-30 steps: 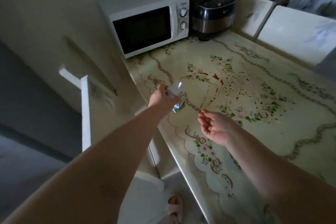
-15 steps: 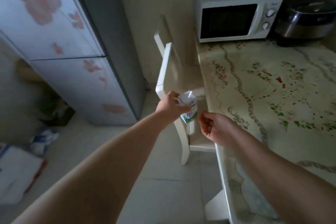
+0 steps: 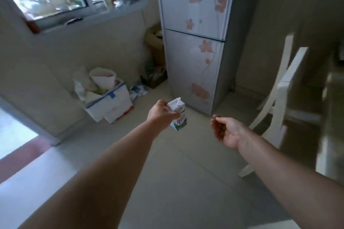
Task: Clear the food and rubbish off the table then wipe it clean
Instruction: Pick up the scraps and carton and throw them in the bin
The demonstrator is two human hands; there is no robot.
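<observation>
My left hand (image 3: 161, 114) grips a small white milk carton (image 3: 179, 117) with a green print and a straw in its top, held out over the floor in front of the fridge. To the right of the carton and apart from it, my right hand (image 3: 226, 131) hovers palm up with its fingers loosely cupped; I see nothing in it. A blurred strip of the table's edge (image 3: 330, 122) shows at the far right.
A flower-printed fridge (image 3: 195, 42) stands ahead. Left of it, a white box (image 3: 111, 106) with a white bucket (image 3: 103, 78) and bags sits against the wall under a window. A white chair (image 3: 284, 89) stands to the right. A doorway opens at the far left.
The view has swung left, away from the table with the microwave, toward the fridge and floor. My left hand still holds the carton, and my right hand stays cupped beside it.
</observation>
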